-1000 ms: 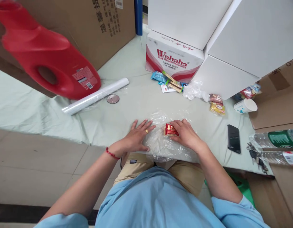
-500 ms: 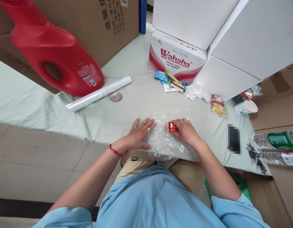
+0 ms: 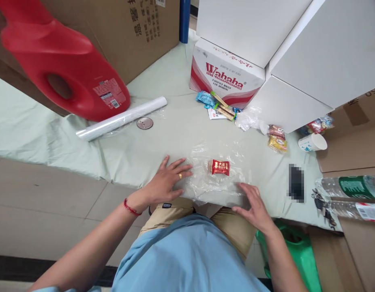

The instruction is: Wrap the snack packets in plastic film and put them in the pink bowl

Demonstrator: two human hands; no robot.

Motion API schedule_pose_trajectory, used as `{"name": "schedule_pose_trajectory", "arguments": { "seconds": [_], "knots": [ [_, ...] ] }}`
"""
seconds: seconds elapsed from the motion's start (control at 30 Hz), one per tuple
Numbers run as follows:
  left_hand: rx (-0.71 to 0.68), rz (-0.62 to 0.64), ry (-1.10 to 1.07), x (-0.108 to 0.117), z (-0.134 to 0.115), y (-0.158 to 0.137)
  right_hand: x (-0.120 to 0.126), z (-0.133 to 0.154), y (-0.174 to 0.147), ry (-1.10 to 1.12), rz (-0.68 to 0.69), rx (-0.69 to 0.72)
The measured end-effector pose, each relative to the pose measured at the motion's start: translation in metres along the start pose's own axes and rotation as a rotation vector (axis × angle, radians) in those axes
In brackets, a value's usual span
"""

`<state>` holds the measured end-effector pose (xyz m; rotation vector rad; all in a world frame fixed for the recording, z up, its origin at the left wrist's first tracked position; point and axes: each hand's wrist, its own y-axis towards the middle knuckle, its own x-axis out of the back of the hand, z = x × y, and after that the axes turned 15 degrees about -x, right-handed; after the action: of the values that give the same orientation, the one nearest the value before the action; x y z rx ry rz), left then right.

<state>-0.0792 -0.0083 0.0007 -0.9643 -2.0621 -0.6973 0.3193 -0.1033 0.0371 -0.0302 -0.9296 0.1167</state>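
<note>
A small candy in a red wrapper with gold lettering [image 3: 220,167] lies on a crinkled sheet of clear plastic film [image 3: 202,184] at the table's near edge. My left hand [image 3: 167,180], with a gold ring and a red cord bracelet, lies with spread fingers at the film's left side. At the film's lower right corner is my right hand [image 3: 254,207], thumb and fingers apart, nothing between them. The candy sits between the two hands, touched by neither.
A roll of plastic film [image 3: 123,119] and a round disc [image 3: 144,123] lie left, by a large red jug [image 3: 84,81]. Snack packets [image 3: 219,106] rest before a Wahaha carton [image 3: 226,75]. On the right are a paper cup [image 3: 312,142], keys [image 3: 324,209] and plastic bottles [image 3: 348,187].
My right hand has let go of the red candy and moved down and right to the film's near corner. My left hand has shifted slightly left in the view.
</note>
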Motion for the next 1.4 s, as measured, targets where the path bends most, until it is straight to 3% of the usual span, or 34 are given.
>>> {"name": "schedule_pose_trajectory", "arguments": {
  "seconds": [0.1, 0.17, 0.4, 0.5, 0.63, 0.77, 0.83, 0.9, 1.0, 1.07, 1.13, 1.23, 1.4],
  "knots": [
    [0.01, -0.037, 0.032, -0.007, 0.0, 0.004, -0.016, -0.004, -0.007, 0.022, -0.092, -0.035],
    [0.026, -0.078, 0.05, -0.011, -0.001, 0.007, -0.014, 0.002, 0.0, 0.046, -0.126, -0.034],
    [0.099, -0.318, -0.072, 0.0, -0.002, 0.024, 0.033, 0.017, 0.051, 0.304, -0.025, 0.019],
    [0.197, -0.434, -0.148, 0.005, 0.004, 0.04, 0.038, 0.013, 0.082, 0.415, 0.062, -0.126],
    [0.407, -0.557, -0.185, 0.006, 0.017, 0.058, 0.025, 0.004, 0.121, 0.493, 0.135, -0.364],
    [0.582, -0.858, 0.034, 0.008, 0.011, 0.052, 0.011, -0.003, 0.138, 0.396, 0.12, -0.418],
    [0.57, -1.026, 0.237, 0.007, -0.007, 0.042, 0.009, -0.005, 0.139, 0.365, 0.107, -0.417],
    [0.456, -1.119, 0.434, 0.003, -0.034, 0.034, 0.009, -0.004, 0.138, 0.356, 0.1, -0.415],
    [0.057, -1.005, 0.536, -0.008, -0.08, 0.037, 0.011, -0.001, 0.139, 0.347, 0.104, -0.417],
    [-0.207, -0.786, 0.456, -0.018, -0.102, 0.052, 0.012, 0.002, 0.141, 0.333, 0.112, -0.416],
    [-0.322, -0.609, 0.442, -0.027, -0.11, 0.074, 0.013, 0.004, 0.142, 0.316, 0.117, -0.409],
    [-0.186, -0.463, 0.448, -0.036, -0.097, 0.104, 0.013, 0.001, 0.143, 0.289, 0.111, -0.404],
    [0.022, -0.403, 0.374, -0.035, -0.066, 0.121, 0.027, -0.011, 0.142, 0.066, 0.152, -0.418]
  ]
}}
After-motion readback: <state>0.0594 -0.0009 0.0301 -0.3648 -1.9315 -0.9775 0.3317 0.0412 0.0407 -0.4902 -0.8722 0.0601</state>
